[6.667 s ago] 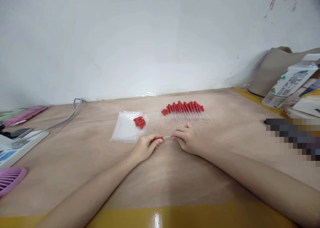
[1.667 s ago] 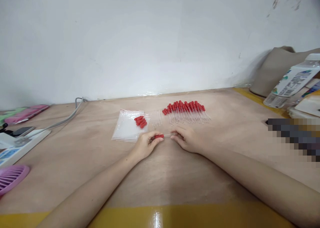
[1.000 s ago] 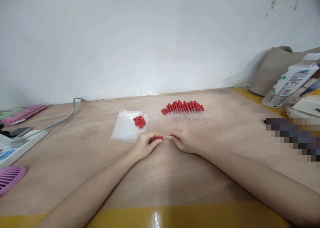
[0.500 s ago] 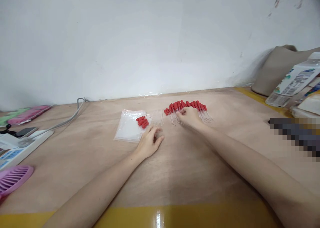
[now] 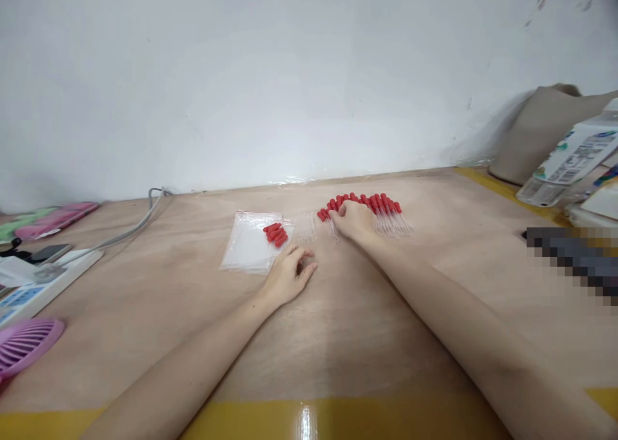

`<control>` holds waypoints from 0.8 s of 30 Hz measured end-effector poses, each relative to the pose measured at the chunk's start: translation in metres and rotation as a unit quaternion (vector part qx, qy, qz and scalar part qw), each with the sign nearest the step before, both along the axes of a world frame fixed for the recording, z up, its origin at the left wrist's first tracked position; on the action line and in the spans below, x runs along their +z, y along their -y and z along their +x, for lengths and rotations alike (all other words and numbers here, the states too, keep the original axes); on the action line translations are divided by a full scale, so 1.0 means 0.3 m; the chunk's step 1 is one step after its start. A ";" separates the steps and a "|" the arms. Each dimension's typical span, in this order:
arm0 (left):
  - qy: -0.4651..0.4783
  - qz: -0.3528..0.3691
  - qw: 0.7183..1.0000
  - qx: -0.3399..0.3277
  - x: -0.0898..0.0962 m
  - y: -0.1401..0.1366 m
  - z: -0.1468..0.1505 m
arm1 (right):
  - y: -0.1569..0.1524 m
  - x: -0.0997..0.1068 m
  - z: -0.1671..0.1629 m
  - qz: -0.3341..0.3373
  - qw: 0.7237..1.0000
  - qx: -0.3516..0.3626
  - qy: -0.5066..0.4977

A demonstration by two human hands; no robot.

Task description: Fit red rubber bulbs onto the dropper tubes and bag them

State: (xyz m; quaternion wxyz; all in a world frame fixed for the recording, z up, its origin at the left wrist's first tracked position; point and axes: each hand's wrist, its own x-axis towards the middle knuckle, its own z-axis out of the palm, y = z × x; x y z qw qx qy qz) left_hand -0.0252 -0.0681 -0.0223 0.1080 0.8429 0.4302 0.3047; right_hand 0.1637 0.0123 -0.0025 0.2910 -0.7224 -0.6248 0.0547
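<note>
Glass droppers with red rubber bulbs (image 5: 385, 205) lie side by side in a row, thin clear tubes toward me. Over the left part of that row is my right hand (image 5: 356, 221), fingers bent and brought together at the droppers; whatever is between the fingertips is hidden. My left hand (image 5: 290, 274) rests on the table with loosely curled fingers apart, holding nothing. Just beyond it, loose red rubber bulbs (image 5: 276, 234) sit on clear zip bags (image 5: 244, 247). Several bare clear tubes (image 5: 305, 226) lie between the bags and the row.
At left are a power strip (image 5: 53, 282) with a grey cable (image 5: 132, 230), a pink fan (image 5: 31, 346) and a pink pouch (image 5: 60, 220). A bottle (image 5: 572, 160) and a beige bag (image 5: 531, 134) stand at right. A wall (image 5: 290, 79) closes off the back.
My right hand has shifted slightly left along the row, uncovering more droppers on its right. My left hand has stayed in place.
</note>
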 end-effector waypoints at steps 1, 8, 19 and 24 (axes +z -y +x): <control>-0.002 0.006 1.000 0.003 0.000 -0.001 -0.001 | 0.010 0.002 -0.017 0.001 1.000 0.018 0.012; -0.032 0.161 0.968 0.189 0.015 -0.067 -0.087 | 0.038 -0.015 -0.131 -0.021 0.996 0.068 0.059; -0.051 0.145 0.962 0.227 -0.001 -0.127 -0.143 | 0.193 -0.065 -0.032 0.009 0.988 0.147 0.036; -0.044 0.143 0.962 0.228 -0.004 -0.132 -0.145 | 0.267 -0.068 0.043 0.043 0.983 0.180 0.000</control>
